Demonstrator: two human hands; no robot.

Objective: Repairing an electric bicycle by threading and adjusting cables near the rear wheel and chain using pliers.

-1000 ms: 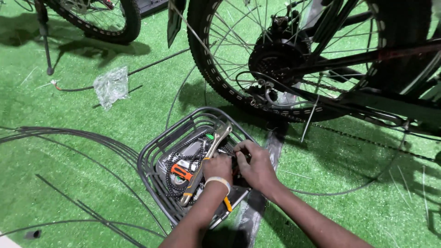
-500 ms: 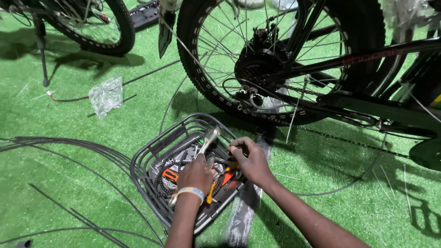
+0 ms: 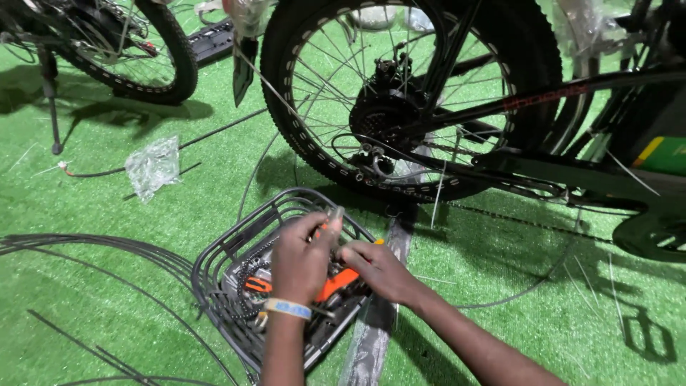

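Nearest: a grey wire basket [image 3: 229, 250] sits on green turf [image 3: 500, 322]. Inside it: orange-handled pliers [image 3: 336, 284], a second orange-handled tool [image 3: 256, 284] at the left, a loop of chain [image 3: 239, 304] and dark small parts too cluttered to sort. Orange-handled tools counted: two; others may lie under the hands.

Both hands are over the basket, one wristband [image 3: 287, 308] on the left wrist. Left hand [image 3: 301, 259]: fingers curled shut around a thin metal tool [image 3: 334, 214], whose grey tip stands above the thumb, tilted up toward the wheel. Right hand [image 3: 375, 270]: fingers bent down into the basket, touching the pliers at the handle; whether it grips them cannot be told, since the fingertips are hidden. The pliers lie just below and between the two hands.

Beside the basket, right: one flat grey strip [image 3: 379, 322] running under the right forearm. Left: several black cables [image 3: 93, 246] curving across the turf.

Mid distance: one crumpled clear bag [image 3: 151, 166].

Far: one black bike rear wheel [image 3: 400, 100] with cogs and derailleur, its frame [image 3: 543, 96] to the right, one pedal [image 3: 647, 336] at the lower right. A second wheel [image 3: 143, 50] stands at the upper left.
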